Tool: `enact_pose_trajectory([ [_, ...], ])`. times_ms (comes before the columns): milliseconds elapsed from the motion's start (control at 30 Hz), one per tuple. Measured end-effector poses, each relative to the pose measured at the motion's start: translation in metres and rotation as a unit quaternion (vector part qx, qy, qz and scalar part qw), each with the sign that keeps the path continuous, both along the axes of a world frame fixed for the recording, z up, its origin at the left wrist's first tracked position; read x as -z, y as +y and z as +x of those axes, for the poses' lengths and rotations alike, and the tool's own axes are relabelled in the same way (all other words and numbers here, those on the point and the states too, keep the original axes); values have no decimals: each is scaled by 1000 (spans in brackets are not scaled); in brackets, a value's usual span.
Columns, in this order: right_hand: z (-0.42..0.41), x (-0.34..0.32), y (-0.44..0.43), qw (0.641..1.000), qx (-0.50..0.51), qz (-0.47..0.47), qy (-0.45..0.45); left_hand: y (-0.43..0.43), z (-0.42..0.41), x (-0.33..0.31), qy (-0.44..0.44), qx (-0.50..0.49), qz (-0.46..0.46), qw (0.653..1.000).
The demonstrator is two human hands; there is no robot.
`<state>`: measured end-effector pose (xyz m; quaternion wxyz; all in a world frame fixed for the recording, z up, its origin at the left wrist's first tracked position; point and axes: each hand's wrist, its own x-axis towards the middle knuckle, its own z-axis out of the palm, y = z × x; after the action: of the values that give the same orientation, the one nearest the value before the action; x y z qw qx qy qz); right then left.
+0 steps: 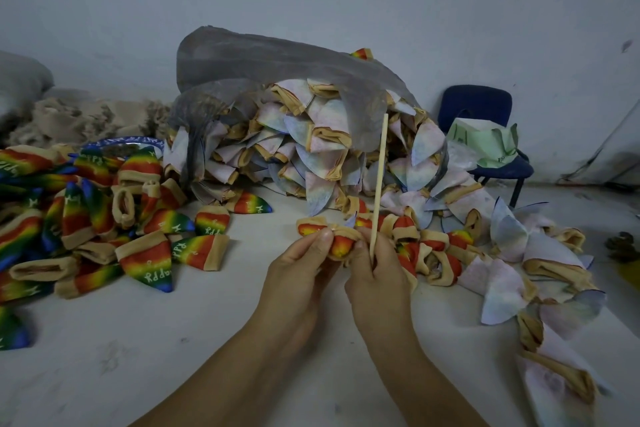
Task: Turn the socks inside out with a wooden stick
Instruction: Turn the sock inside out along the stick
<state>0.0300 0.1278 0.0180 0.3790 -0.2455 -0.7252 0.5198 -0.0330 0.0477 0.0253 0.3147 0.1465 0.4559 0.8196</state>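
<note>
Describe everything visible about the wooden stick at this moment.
The wooden stick is a thin, straight, pale rod of bare light wood, plain along its length. It stands nearly upright, leaning slightly right at the top, in front of the plastic bag of pale socks. Its lower end is pinched in the right hand, beside the bunched rainbow sock held by both hands. Its bottom tip is hidden.

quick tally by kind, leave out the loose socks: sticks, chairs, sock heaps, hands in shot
wooden stick: 1
blue chair: 1
sock heaps: 2, the bright rainbow heap and the pale heap spilling from the clear bag
hands: 2, left hand and right hand
Total: 6
</note>
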Motion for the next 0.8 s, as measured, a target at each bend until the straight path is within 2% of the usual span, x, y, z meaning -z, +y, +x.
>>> enact_pose_trajectory([
  [133,-1,-5,-1,997,-18,-71,23,0,-2,-5,-17,8,-5,1000],
  [267,2,-6,-7,991,-70,-110,17,2,-7,-9,-76,21,-7,997],
  [333,2,-6,-9,987,-100,-129,8,1,-11,-10,-120,16,17,992],
  [400,3,-10,1,979,-85,-183,23,-1,-14,-10,-132,6,46,990],
  [467,8,-14,18,976,-43,-209,38,-5,-13,-6,-66,-13,26,997],
  [533,11,-13,24,986,-20,-164,20,-8,-10,-3,71,-51,-60,994],
  [633,10,-9,19,997,-7,-82,-16,-7,-6,0,251,-56,-137,957],
  [700,8,-8,18,999,-10,-7,-35,-4,-4,3,352,-40,-189,916],
  [733,8,-9,19,999,-7,21,-43,-3,-2,4,395,-34,-217,892],
  [800,11,-9,20,998,2,47,-46,-4,-1,4,424,-34,-244,872],
])
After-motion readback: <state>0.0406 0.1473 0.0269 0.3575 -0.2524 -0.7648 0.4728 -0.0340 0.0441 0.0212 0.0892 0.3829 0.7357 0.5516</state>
